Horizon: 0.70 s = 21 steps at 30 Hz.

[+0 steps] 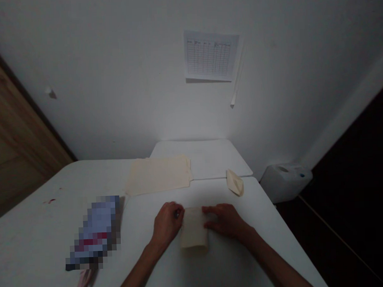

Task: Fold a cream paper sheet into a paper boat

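A folded piece of cream paper (194,233) lies in front of me on the white table. My left hand (169,221) is closed in a pinch at its upper left corner. From the other side, my right hand (225,219) holds the right edge, one fingertip at the top corner and the thumb lower down. Beyond my right hand sits a small folded cream paper piece (235,183). Flat cream sheets (159,174) lie farther back to the left, partly over a white board.
A blurred-out bluish item (98,228) with a pinkish strap rests on the left. The white board (207,157) meets the wall, where a printed chart (212,55) hangs. A white plastic container (285,182) stands past the table's right edge.
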### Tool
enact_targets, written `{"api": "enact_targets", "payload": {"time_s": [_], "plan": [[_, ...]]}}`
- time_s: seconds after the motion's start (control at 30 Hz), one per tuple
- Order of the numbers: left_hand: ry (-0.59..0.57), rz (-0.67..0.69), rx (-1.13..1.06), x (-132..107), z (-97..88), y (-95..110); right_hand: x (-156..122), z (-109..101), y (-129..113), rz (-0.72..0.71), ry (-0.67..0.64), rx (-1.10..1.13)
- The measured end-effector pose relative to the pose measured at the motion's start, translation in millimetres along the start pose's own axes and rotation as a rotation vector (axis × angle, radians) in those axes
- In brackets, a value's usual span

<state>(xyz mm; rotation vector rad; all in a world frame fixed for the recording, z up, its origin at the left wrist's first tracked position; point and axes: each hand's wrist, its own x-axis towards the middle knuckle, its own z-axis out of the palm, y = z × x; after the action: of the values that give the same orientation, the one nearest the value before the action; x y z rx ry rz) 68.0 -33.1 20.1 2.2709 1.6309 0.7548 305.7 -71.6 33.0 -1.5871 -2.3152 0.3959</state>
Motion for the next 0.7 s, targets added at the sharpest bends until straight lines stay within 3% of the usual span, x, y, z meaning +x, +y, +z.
{"api": "enact_targets", "payload": {"time_s": [0.7], "plan": [[0.011,0.016,0.014,-0.8,-1.7,2.5,-13.8,-2.6,-7.4,-0.083,-0.039,-0.008]]}}
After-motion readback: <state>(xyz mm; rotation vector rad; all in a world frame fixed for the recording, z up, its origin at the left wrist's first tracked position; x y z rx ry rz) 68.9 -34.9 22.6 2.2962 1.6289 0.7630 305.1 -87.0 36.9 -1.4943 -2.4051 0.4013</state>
